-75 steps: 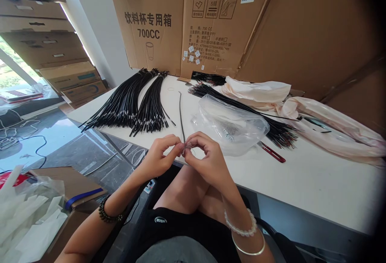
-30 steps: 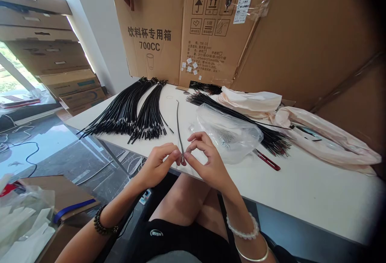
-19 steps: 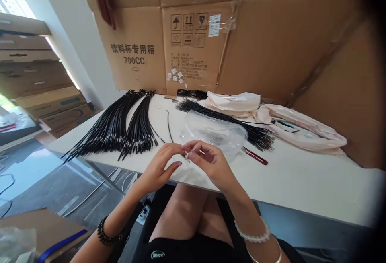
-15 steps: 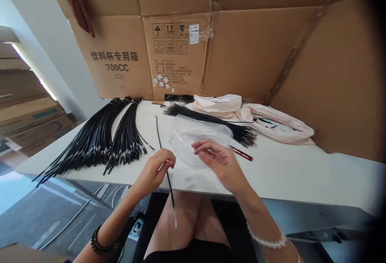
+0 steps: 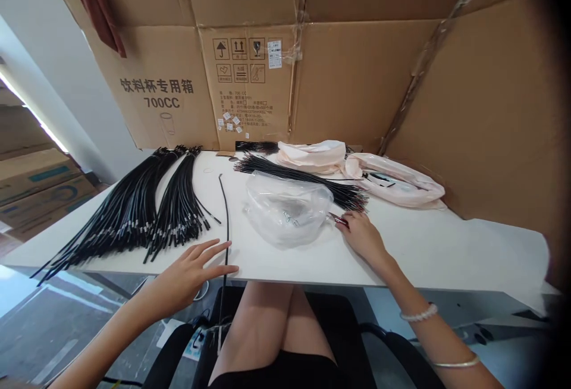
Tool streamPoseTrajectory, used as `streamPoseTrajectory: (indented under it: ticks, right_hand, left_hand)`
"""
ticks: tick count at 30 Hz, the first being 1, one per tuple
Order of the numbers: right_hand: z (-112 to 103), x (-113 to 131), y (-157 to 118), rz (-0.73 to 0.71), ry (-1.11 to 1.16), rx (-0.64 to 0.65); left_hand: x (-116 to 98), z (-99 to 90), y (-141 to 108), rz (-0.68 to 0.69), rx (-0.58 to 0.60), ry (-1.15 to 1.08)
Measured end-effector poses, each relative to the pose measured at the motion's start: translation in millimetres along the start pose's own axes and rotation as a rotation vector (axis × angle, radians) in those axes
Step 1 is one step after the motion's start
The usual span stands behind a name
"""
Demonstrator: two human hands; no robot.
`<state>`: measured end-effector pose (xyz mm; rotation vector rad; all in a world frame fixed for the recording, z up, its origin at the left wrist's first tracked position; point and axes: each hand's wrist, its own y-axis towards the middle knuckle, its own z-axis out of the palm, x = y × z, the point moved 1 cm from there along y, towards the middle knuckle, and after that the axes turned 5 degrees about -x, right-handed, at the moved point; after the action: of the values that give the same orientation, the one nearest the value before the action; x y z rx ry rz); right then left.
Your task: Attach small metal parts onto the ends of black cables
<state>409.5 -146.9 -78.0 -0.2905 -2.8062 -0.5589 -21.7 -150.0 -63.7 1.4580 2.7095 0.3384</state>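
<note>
Since half a second earlier, the right hand (image 5: 363, 234) had moved from over the clear plastic bag (image 5: 263, 222) to its right side, where its fingers curled over the end of a red tool (image 5: 340, 220); whether they gripped it could not be told. Left of the bag, the left hand (image 5: 191, 270), previously pinched, had spread its fingers wide, their tips crossing a single black cable (image 5: 225, 210); contact was unclear. That cable ran left of the bag. Behind the bag lay a cable bundle (image 5: 303, 175).
</note>
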Motion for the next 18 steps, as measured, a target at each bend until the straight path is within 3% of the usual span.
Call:
streamPoseTrajectory:
  ticks: [5, 12, 15, 18]
  right_hand:
    - [5.1, -7.2, 7.8, 0.025, -0.096, 0.073]
    - [7.7, -13.0, 12.1, 0.13, -0.052, 0.111]
    - [4.2, -19.7, 10.5, 0.16, 0.047, 0.108]
    - [-3.7, -29.0, 11.7, 0.202, 0.197, 0.073]
  left_hand:
    - [-10.5, -3.1, -3.0, 0.014, 0.034, -0.033]
    - [-8.9, 10.3, 5.7, -0.017, -0.021, -0.226]
    - [-0.2, 3.2, 19.5, -0.013, -0.117, -0.477]
    - [15.0, -19.5, 31.5, -0.001, -0.305, -0.752]
